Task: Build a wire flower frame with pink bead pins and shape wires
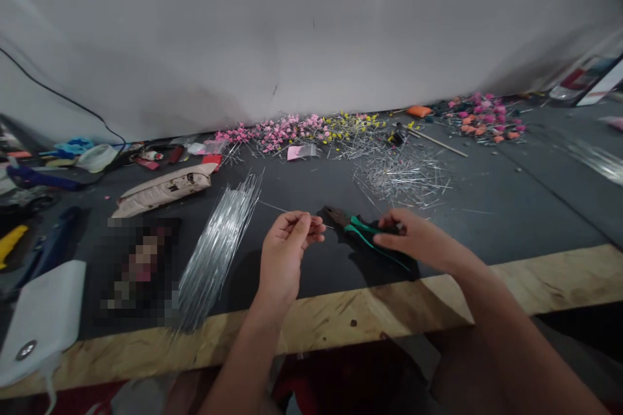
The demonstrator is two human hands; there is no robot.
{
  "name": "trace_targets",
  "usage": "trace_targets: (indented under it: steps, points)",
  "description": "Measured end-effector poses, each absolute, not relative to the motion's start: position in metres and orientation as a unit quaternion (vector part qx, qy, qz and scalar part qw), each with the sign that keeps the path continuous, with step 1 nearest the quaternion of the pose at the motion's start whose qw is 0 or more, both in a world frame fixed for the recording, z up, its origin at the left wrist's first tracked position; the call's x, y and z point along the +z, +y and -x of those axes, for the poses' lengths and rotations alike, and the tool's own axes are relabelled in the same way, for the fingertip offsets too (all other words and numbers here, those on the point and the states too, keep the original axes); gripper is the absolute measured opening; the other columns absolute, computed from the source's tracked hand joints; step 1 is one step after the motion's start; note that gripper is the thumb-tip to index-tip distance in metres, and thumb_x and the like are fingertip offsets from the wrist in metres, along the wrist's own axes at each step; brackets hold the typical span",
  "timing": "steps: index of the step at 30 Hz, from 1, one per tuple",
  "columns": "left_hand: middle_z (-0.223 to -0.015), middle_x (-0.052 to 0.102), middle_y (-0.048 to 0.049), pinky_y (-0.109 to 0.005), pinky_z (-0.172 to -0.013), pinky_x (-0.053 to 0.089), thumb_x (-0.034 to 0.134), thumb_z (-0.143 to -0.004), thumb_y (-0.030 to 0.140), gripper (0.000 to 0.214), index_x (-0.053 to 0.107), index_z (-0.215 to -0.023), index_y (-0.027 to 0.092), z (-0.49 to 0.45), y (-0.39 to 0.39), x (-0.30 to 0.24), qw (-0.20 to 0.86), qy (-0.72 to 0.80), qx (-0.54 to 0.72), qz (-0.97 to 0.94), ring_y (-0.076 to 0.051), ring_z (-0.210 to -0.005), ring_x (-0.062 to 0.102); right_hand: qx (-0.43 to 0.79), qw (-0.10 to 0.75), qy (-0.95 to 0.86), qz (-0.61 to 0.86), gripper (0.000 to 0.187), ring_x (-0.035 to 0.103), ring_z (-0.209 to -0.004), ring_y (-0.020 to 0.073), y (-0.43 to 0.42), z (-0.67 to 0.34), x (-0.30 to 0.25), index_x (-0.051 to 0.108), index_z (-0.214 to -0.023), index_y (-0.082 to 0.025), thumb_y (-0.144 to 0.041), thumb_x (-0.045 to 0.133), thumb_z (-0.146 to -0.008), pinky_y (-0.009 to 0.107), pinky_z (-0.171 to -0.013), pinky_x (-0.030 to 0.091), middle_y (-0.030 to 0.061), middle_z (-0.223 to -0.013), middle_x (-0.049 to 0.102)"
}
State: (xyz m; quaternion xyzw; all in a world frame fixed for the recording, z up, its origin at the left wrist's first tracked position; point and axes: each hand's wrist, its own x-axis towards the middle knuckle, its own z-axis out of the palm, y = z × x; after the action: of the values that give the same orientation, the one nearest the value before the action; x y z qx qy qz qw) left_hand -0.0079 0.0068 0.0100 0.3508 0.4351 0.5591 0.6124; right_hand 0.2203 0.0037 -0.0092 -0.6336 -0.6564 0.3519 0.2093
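My left hand (292, 243) pinches a thin metal wire (272, 206) whose short end pokes out to the right of the fingertips. To its right, my right hand (413, 237) has its fingers around the handles of pliers (366, 233) with green and black grips. The dark jaws of the pliers point left, towards the wire's short end, with a small gap between. A bundle of straight silvery wires (219, 246) lies left of my left hand. Beyond the pliers is a loose heap of short cut wires (406, 176).
Along the wall lie pink-tipped wires (277, 133), yellow-tipped wires (353, 126) and a pink and orange cluster (487, 118). A beige pouch (165, 189) and a white power bank (43, 318) lie at left. The table's bare wooden edge (335, 321) runs along the front.
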Motion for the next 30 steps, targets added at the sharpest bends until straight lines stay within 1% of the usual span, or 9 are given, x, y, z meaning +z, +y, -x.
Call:
trace_targets:
  steps: [3, 7, 10, 13, 16, 20, 24, 27, 30]
  points:
    - [-0.079, 0.065, -0.0044, -0.025, -0.063, 0.051, 0.062, -0.077, 0.023, 0.011, 0.057, -0.080, 0.013, 0.014, 0.010, 0.013, 0.601, 0.432, 0.578, -0.343, -0.014, -0.072, 0.063, 0.290, 0.147, -0.717, 0.617, 0.032, 0.048, -0.093, 0.0240, -0.005, -0.203, -0.014, 0.056, -0.083, -0.021, -0.036, 0.070, -0.060, 0.034, -0.077, 0.039, 0.0064, -0.099, 0.053]
    - [-0.080, 0.066, -0.0050, -0.026, -0.064, 0.052, 0.063, -0.076, 0.024, 0.013, 0.056, -0.081, 0.014, 0.019, 0.013, 0.014, 0.588, 0.431, 0.603, -0.324, -0.016, -0.073, 0.065, 0.253, 0.148, -0.708, 0.642, 0.028, 0.048, -0.091, 0.0241, -0.005, -0.193, -0.019, 0.053, -0.083, -0.020, -0.028, 0.067, -0.060, 0.034, -0.076, 0.039, 0.0065, -0.096, 0.053]
    - [-0.081, 0.066, -0.0054, -0.027, -0.064, 0.052, 0.062, -0.077, 0.024, 0.012, 0.056, -0.080, 0.014, 0.019, 0.013, 0.012, 0.580, 0.430, 0.616, -0.315, -0.016, -0.073, 0.065, 0.310, 0.169, -0.677, 0.646, 0.025, 0.051, -0.080, 0.0206, -0.006, -0.193, -0.013, 0.055, -0.087, -0.021, -0.031, 0.062, -0.065, 0.030, -0.069, 0.040, 0.0027, -0.086, 0.056]
    - [-0.082, 0.066, -0.0059, -0.029, -0.066, 0.053, 0.060, -0.078, 0.023, 0.011, 0.056, -0.081, 0.013, 0.016, 0.013, 0.009, 0.563, 0.426, 0.633, -0.316, -0.017, -0.075, 0.066, 0.422, 0.193, -0.624, 0.629, 0.020, 0.053, -0.069, 0.0170, -0.013, -0.193, -0.003, 0.057, -0.088, -0.021, -0.033, 0.054, -0.072, 0.027, -0.062, 0.040, -0.0008, -0.075, 0.056]
    - [-0.086, 0.066, -0.0064, -0.032, -0.073, 0.053, 0.058, -0.081, 0.024, 0.011, 0.055, -0.082, 0.014, 0.010, 0.013, 0.007, 0.531, 0.420, 0.658, -0.327, -0.017, -0.081, 0.066, 0.537, 0.239, -0.571, 0.574, 0.016, 0.059, -0.076, 0.0173, -0.022, -0.187, 0.004, 0.059, -0.086, -0.021, -0.023, 0.051, -0.072, 0.026, -0.068, 0.044, -0.0009, -0.079, 0.059]
    - [-0.088, 0.067, -0.0065, -0.036, -0.078, 0.053, 0.055, -0.083, 0.024, 0.010, 0.052, -0.082, 0.014, 0.003, 0.014, 0.004, 0.510, 0.413, 0.680, -0.328, -0.017, -0.083, 0.066, 0.636, 0.258, -0.489, 0.538, 0.025, 0.063, -0.083, 0.0183, -0.033, -0.176, 0.009, 0.059, -0.095, -0.022, -0.019, 0.049, -0.073, 0.029, -0.079, 0.046, 0.0008, -0.093, 0.062]
    - [-0.089, 0.067, -0.0060, -0.036, -0.081, 0.052, 0.054, -0.084, 0.024, 0.009, 0.051, -0.083, 0.015, -0.002, 0.013, 0.002, 0.513, 0.409, 0.682, -0.324, -0.016, -0.083, 0.066, 0.646, 0.258, -0.495, 0.521, 0.027, 0.062, -0.084, 0.0184, -0.037, -0.170, 0.011, 0.057, -0.100, -0.021, -0.019, 0.047, -0.074, 0.032, -0.082, 0.046, 0.0024, -0.096, 0.062]
    - [-0.089, 0.067, -0.0057, -0.036, -0.083, 0.051, 0.055, -0.083, 0.024, 0.009, 0.051, -0.083, 0.015, -0.003, 0.013, 0.001, 0.514, 0.409, 0.682, -0.322, -0.015, -0.084, 0.065, 0.610, 0.245, -0.533, 0.533, 0.025, 0.060, -0.085, 0.0183, -0.037, -0.169, 0.011, 0.056, -0.096, -0.021, -0.017, 0.046, -0.074, 0.029, -0.076, 0.047, 0.0019, -0.089, 0.060]
    - [-0.089, 0.067, -0.0056, -0.035, -0.084, 0.050, 0.055, -0.083, 0.024, 0.009, 0.051, -0.082, 0.015, -0.005, 0.013, 0.001, 0.510, 0.409, 0.686, -0.319, -0.015, -0.085, 0.065, 0.562, 0.237, -0.569, 0.551, 0.025, 0.056, -0.079, 0.0172, -0.037, -0.167, 0.010, 0.055, -0.094, -0.021, -0.015, 0.045, -0.072, 0.026, -0.068, 0.045, 0.0004, -0.080, 0.058]
